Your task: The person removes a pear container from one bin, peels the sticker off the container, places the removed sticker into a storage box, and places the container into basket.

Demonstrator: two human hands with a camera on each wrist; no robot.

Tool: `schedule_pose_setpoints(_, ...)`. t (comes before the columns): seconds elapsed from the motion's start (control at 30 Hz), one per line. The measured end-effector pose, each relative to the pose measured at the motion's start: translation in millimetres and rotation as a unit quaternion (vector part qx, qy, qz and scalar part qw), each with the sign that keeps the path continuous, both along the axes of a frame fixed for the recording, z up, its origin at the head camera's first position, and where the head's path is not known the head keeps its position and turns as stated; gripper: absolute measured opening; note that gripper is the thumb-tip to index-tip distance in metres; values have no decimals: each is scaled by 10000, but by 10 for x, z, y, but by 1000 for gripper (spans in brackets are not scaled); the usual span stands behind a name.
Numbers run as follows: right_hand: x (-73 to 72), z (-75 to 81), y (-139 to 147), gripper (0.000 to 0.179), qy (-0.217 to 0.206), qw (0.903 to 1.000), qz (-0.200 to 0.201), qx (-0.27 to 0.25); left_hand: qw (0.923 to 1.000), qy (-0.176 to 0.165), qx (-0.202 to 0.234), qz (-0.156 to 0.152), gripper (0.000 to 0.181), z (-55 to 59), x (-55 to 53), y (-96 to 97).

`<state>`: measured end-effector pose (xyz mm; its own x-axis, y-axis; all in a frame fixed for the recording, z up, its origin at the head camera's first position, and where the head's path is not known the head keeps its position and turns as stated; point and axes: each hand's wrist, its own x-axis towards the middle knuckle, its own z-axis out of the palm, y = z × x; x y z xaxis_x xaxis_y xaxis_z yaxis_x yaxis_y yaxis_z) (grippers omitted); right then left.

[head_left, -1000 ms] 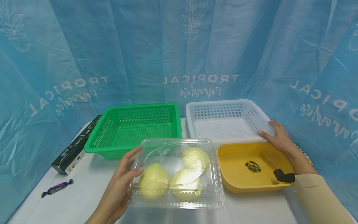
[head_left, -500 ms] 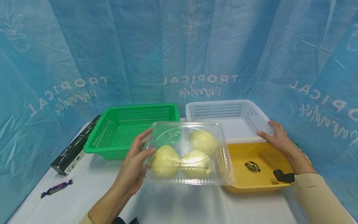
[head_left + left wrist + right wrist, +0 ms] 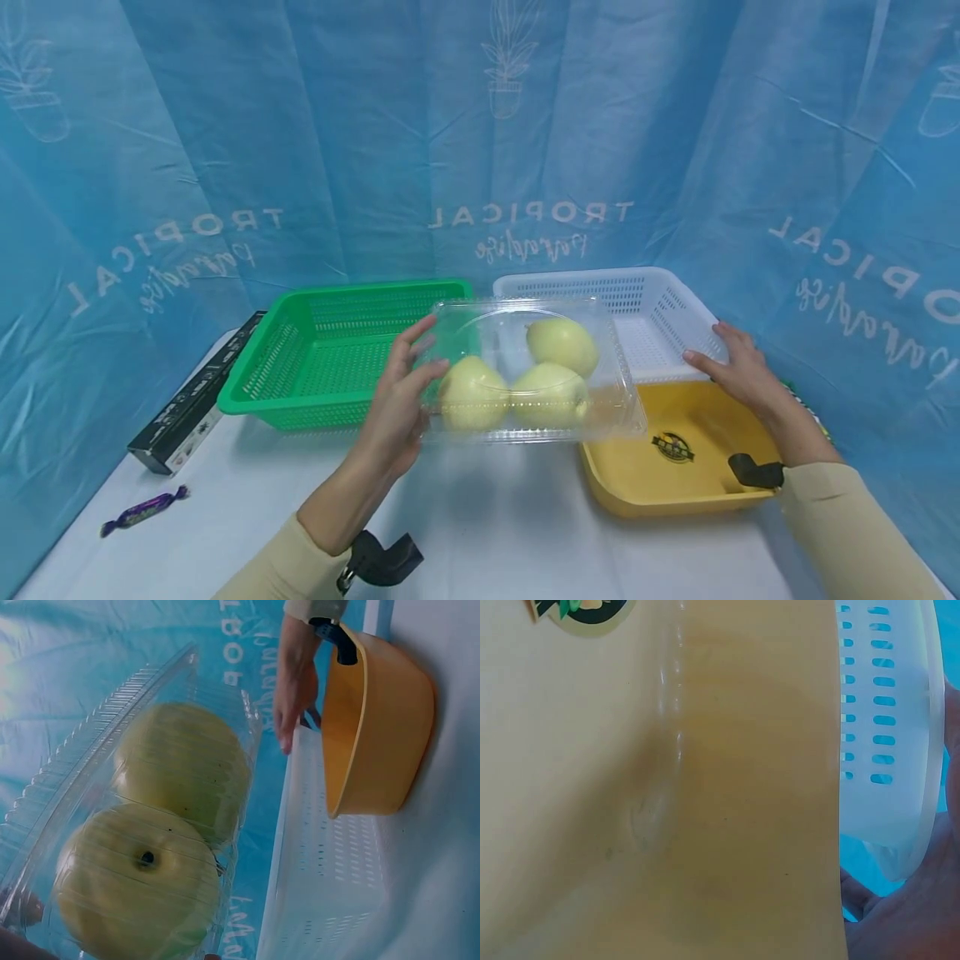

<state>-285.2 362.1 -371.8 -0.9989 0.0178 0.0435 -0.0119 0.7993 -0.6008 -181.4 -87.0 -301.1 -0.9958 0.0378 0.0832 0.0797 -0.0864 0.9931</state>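
My left hand (image 3: 397,400) grips the left side of a clear plastic clamshell box (image 3: 480,329). Three pale yellow-green pears (image 3: 561,346) lie inside it, two of them large in the left wrist view. The box is raised over the table, tilted, overlapping the green and white baskets in the head view. At the back right, my right hand (image 3: 742,375) holds the right rim of the white plastic basket (image 3: 678,325), thumb inside and fingers outside. That slotted basket wall (image 3: 896,810) and part of the hand also show at the right wrist view's edge.
A green basket (image 3: 345,408) stands at the back left. Beside it lie a long black box (image 3: 195,400) and a purple-wrapped candy (image 3: 145,510). A yellow basin (image 3: 675,500) sits before the white basket. Blue curtain (image 3: 450,125) hangs behind the table.
My left hand has lifted the clamshell box of pears up, away and to the right, towards the white basket. The right hand has stayed on the basket's rim.
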Motion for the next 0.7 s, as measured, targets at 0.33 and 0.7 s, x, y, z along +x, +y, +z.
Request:
schedule_pose_setpoints(0.33, 9, 5, 12, 100, -95, 9999, -61, 4, 9997, -51, 163, 171, 54, 7, -241, 221)
schedule_pose_setpoints(0.7, 1, 32, 14, 99, 6, 9999, 116, -15, 9993, -159, 223, 273, 53, 43, -418, 357)
